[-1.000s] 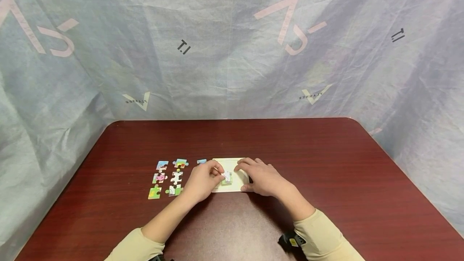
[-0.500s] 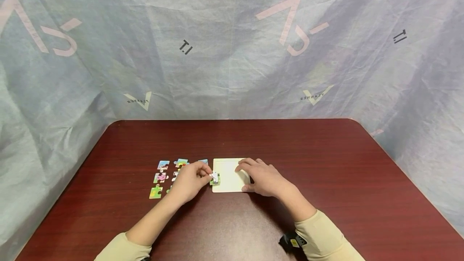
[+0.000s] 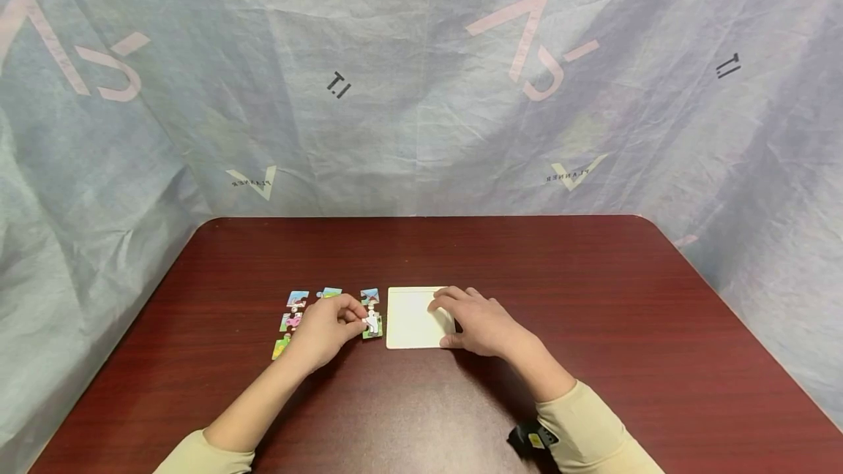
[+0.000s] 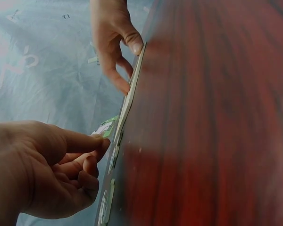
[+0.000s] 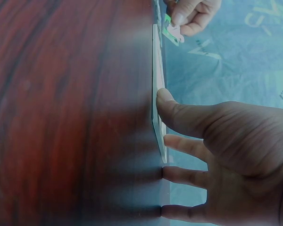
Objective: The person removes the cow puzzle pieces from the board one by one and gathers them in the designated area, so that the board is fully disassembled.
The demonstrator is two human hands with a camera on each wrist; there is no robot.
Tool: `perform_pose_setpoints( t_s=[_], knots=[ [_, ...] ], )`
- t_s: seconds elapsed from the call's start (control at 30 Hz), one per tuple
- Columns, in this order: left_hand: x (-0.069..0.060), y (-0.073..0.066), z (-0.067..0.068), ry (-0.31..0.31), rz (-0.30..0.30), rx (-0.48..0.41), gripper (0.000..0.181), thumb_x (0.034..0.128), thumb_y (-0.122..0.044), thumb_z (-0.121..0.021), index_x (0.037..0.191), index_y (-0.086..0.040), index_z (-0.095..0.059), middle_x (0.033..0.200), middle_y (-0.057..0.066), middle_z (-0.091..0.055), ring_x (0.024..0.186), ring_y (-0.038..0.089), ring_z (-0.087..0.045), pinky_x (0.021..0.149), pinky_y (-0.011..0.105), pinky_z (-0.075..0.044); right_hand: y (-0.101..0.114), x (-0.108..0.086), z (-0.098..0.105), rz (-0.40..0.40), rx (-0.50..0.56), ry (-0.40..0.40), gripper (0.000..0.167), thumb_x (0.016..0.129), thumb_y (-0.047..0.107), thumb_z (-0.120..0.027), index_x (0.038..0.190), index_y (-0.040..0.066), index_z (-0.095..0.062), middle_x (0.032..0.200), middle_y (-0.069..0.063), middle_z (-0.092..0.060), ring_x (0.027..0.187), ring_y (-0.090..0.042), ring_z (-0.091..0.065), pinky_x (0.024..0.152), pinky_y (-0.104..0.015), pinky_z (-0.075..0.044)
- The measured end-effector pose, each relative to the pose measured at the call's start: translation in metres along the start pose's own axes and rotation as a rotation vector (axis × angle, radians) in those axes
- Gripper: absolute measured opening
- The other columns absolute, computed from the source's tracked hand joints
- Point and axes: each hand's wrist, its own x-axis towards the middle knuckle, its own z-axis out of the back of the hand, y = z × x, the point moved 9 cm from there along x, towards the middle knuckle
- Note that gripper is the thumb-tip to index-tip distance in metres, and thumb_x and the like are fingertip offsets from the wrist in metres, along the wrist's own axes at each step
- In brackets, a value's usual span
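Observation:
My left hand (image 3: 329,333) pinches a jigsaw puzzle piece (image 3: 372,325) with a white and green picture between thumb and index finger. In the left wrist view the held piece (image 4: 105,128) is tilted and raised off the table. My right hand (image 3: 479,320) rests on the right side of the cream puzzle tray (image 3: 410,319), fingers spread. Seen from the right wrist, the thumb and index finger touch the tray (image 5: 156,70), while other fingertips reach the tabletop. Just beyond the held piece lies a blue puzzle piece (image 3: 370,295).
Several more puzzle pieces lie left of the tray, among them a blue one (image 3: 298,298), a pink one (image 3: 292,321) and a green one (image 3: 281,347). My left hand and forearm cover part of them. A grey cloth (image 3: 421,93) hangs behind the dark red table (image 3: 566,262).
My left hand has moved left with the puzzle piece, from over the tray to beside its left edge. The tray's bare surface now shows. My right hand has stayed in place.

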Motion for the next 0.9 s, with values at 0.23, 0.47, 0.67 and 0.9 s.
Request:
perform_pose_setpoints(
  t_s=[0.23, 0.47, 0.67, 0.9],
  knots=[
    [-0.0033, 0.0056, 0.0048, 0.030, 0.009, 0.015, 0.010, 0.0882, -0.003, -0.075, 0.091, -0.010, -0.069, 0.076, -0.005, -0.065, 0.072, 0.012, -0.058, 0.073, 0.034, -0.047, -0.0007, 0.0006, -0.0003, -0.001, 0.000, 0.000, 0.049, 0.085, 0.029, -0.084, 0.129, 0.021, -0.062, 0.145, -0.004, -0.051, 0.126, -0.040, -0.052, 0.083, -0.061, -0.047],
    [-0.0039, 0.0049, 0.0055, 0.051, -0.008, 0.063, 0.011, 0.0863, -0.003, -0.076, 0.087, -0.011, -0.069, 0.073, -0.006, -0.065, 0.070, 0.011, -0.058, 0.073, 0.035, -0.048, -0.0009, 0.0005, -0.0006, 0.002, 0.002, -0.004, 0.049, 0.085, 0.029, -0.084, 0.128, 0.021, -0.063, 0.144, -0.003, -0.051, 0.125, -0.039, -0.053, 0.082, -0.060, -0.047],
    [-0.0046, 0.0030, 0.0064, 0.058, -0.029, 0.119, 0.011, 0.0838, -0.002, -0.077, 0.083, -0.011, -0.069, 0.071, -0.007, -0.062, 0.067, 0.010, -0.055, 0.068, 0.032, -0.047, -0.0001, 0.0007, 0.0001, 0.001, 0.003, -0.003, 0.049, 0.085, 0.029, -0.083, 0.129, 0.021, -0.062, 0.145, -0.003, -0.051, 0.126, -0.041, -0.052, 0.084, -0.062, -0.047],
    [-0.0056, -0.0004, 0.0052, 0.071, -0.062, 0.151, 0.011, 0.0824, -0.001, -0.075, 0.080, -0.010, -0.070, 0.069, -0.006, -0.060, 0.065, 0.010, -0.053, 0.064, 0.030, -0.046, -0.0004, 0.0008, -0.0003, 0.000, 0.004, -0.001, 0.049, 0.086, 0.029, -0.083, 0.130, 0.022, -0.062, 0.145, -0.003, -0.051, 0.127, -0.044, -0.051, 0.084, -0.062, -0.047]
  ],
)
